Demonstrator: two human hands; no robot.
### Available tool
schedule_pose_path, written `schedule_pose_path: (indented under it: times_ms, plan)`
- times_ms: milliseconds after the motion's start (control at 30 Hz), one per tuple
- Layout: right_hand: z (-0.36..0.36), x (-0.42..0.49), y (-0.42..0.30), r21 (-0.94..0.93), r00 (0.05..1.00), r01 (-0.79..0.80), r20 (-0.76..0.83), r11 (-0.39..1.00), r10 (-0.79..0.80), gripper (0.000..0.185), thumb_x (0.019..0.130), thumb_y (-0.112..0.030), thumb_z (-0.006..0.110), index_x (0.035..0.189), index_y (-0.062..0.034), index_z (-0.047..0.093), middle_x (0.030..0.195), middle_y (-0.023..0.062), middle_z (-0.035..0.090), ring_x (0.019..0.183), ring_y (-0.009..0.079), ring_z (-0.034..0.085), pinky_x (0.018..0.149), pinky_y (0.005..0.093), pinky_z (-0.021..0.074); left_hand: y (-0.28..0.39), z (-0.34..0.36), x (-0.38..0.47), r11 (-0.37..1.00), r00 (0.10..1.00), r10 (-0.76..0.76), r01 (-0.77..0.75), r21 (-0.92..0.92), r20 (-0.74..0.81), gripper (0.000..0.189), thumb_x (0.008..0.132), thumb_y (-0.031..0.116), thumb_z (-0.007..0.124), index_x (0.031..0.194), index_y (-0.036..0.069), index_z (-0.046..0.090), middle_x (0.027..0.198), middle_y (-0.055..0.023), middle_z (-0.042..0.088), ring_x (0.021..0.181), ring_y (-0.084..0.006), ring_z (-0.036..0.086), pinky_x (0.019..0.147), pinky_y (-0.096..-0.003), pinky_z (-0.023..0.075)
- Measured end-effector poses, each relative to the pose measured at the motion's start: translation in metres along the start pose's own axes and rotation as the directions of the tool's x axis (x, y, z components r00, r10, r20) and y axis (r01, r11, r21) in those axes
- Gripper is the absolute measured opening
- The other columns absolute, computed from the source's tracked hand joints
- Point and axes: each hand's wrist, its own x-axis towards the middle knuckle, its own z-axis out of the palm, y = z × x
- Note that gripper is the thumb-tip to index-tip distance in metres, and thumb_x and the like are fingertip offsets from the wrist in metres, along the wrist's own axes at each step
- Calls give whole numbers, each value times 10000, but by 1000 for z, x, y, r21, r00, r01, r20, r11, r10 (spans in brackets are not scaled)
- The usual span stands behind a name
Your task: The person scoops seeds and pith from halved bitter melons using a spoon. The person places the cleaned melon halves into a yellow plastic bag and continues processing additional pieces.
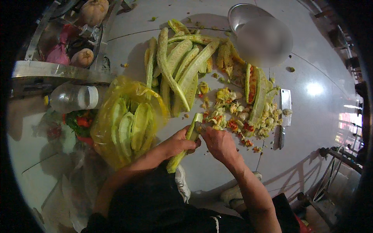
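Observation:
My left hand [183, 143] grips a long, halved green gourd [175, 162], its pale hollow facing up and to the right. At the gourd's upper end, my right hand [220, 143] is closed around a small scraping tool [199, 127], probably a metal spoon; its shape is mostly hidden by the fingers. Scooped pulp and red seeds [233, 125] lie on the tiled floor beyond the right hand. Several long gourd halves [189, 67] are piled ahead of me. Left of my left hand, a yellow plastic bag [100, 128] holds hollowed gourd halves [141, 125].
A cleaver [286, 102] lies on the floor at the right, a metal bowl [239, 17] farther back. A clear plastic bottle [70, 97] lies on its side at left, below a metal rack [58, 68] with pumpkins [93, 12]. My shoes are close beneath the hands.

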Motion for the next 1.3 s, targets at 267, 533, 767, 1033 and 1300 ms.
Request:
schedule_pose_path:
  times_ms: [267,533,767,1033,1300]
  plan:
    - [3,17,77,-179,978,-209,-38,961,206,177,834,-213,504,800,-44,544,706,188,593,692,386,588,599,471,469,11,18,-12,985,985,-139,127,115,104,665,754,-11,533,1352,128,277,903,-67,520,608,-111,467,569,-250,409]
    - [-12,-21,10,216,998,-6,69,976,-9,196,851,-190,529,770,-11,533,689,194,551,665,375,557,573,448,430,9,-2,0,988,987,-129,136,-74,92,735,775,13,532,1399,161,171,868,-93,540,592,-133,485,570,-257,426]
    - [5,15,71,-203,964,-265,-55,943,259,206,851,-182,496,742,-16,552,622,188,548,602,375,560,533,442,431,1,-3,-8,961,953,-271,277,-26,133,741,760,38,519,1405,206,195,879,-113,524,610,-156,471,565,-261,410]
    - [-14,-12,5,128,995,-84,64,988,76,139,838,-162,486,786,-57,560,674,184,583,643,378,584,582,450,474,-1,-13,4,953,976,-187,209,-220,114,695,792,57,508,1398,229,216,874,-129,524,583,-172,471,537,-266,407]
    - [-7,1,70,-125,953,-297,-101,947,285,99,797,-145,492,781,-98,578,680,176,599,647,361,601,546,457,483,2,-15,-3,928,950,-228,278,-249,211,661,823,83,505,1397,243,218,850,-121,518,630,-165,468,546,-271,413]
